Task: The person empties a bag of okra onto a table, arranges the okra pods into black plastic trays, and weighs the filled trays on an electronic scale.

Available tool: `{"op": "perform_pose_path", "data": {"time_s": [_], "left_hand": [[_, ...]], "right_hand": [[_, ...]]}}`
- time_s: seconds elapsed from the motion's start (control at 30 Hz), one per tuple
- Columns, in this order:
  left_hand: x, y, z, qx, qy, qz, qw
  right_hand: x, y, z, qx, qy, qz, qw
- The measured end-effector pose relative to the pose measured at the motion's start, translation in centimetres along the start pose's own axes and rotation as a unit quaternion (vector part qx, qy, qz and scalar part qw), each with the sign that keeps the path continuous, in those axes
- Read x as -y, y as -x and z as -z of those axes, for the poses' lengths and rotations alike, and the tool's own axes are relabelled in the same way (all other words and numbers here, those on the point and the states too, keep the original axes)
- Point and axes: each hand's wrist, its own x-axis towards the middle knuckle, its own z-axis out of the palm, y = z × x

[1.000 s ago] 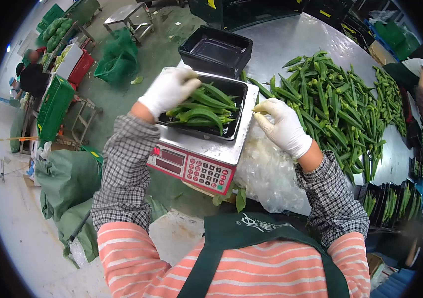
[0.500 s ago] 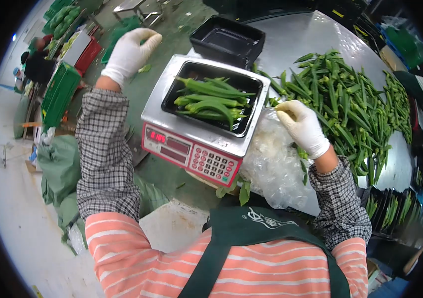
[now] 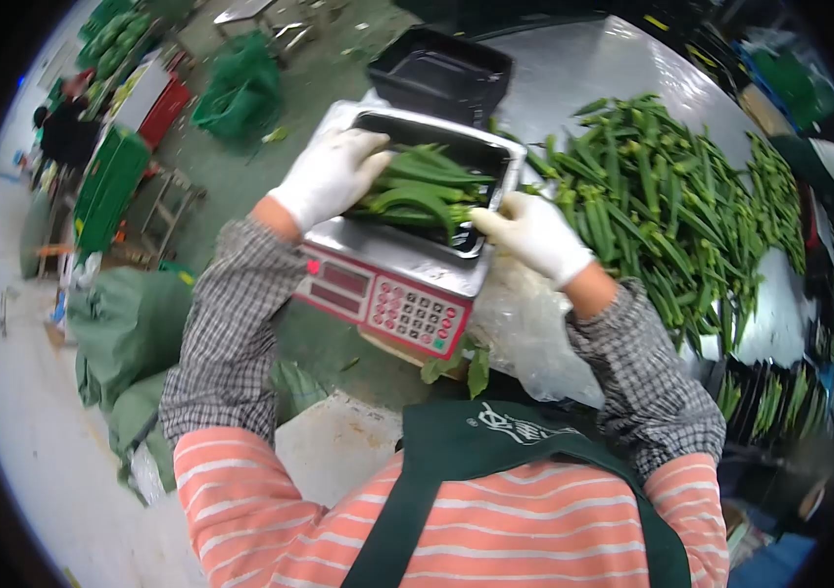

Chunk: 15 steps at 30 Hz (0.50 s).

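A black tray [image 3: 480,157] with several okra pods [image 3: 422,186] lies on the scale [image 3: 378,297]. My left hand [image 3: 331,176], in a white glove, is at the tray's left side, its fingers curled at the ends of the pods. My right hand [image 3: 537,233], also gloved, is at the tray's right edge, with thumb and forefinger at the rim near the pod tips. Whether either hand grips the tray or the pods is hard to make out. To the right is a large pile of loose okra [image 3: 662,206] on the metal table [image 3: 564,64].
Empty black trays [image 3: 441,73] stand behind the scale. Clear plastic bags [image 3: 534,328] lie right of it. Filled trays [image 3: 769,402] stand at the lower right. Another person [image 3: 828,176] is at the far right. Green sacks [image 3: 133,333] are at the left.
My left hand has come back from beyond the scale's left side to the tray. My right hand has moved left to the tray's right edge.
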Motion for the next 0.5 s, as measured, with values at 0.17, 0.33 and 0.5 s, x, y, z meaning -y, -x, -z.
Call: {"op": "perform_pose_path", "data": {"time_s": [0.17, 0.33, 0.5], "left_hand": [[-0.8, -1.6, 1.9, -0.029, 0.187, 0.136, 0.972], [3.4, -6.3, 0.7, -0.100, 0.091, 0.046, 0.990], [6.4, -10.6, -5.6, 0.005, -0.058, -0.012, 0.998]], "right_hand": [[-0.7, -0.2, -1.2, -0.029, -0.086, -0.003, 0.996], [-3.5, 2.5, -0.3, -0.122, -0.213, -0.069, 0.967], [-11.7, 12.5, 4.2, -0.197, -0.390, -0.113, 0.892]]}}
